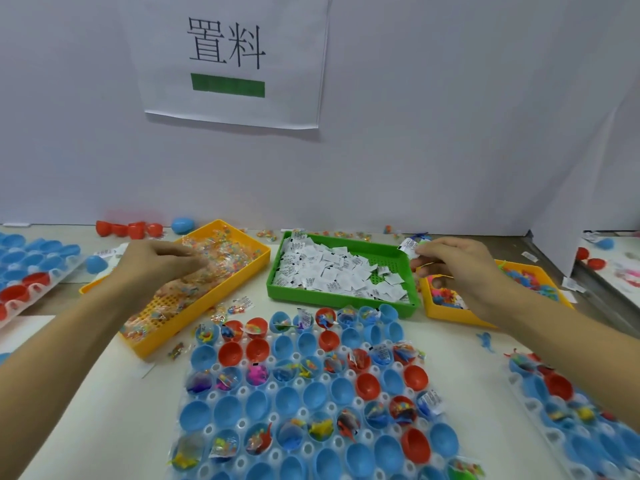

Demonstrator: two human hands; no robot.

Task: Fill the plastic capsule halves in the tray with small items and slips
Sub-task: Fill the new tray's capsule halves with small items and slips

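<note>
- Head view: left hand [157, 259] digs into the yellow tray of clear bead packets [207, 268], fingers curled among them; whether its grip has closed on one I can't tell through the blur.
- Right hand [457, 263] pinches a white slip [408, 244] over the green slip tray [337, 297].
- Capsule tray [304, 386] sits near on the surface, many halves empty.
- Gathering step, I'd say; next comes dropping both into an empty blue half.
- Slip print unreadable; side trays cut off.

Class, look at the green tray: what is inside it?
The green tray holds a heap of folded white printed slips. Bare perforated floor shows near its right side; elsewhere the slips cover the floor, so anything beneath cannot be seen.
</note>
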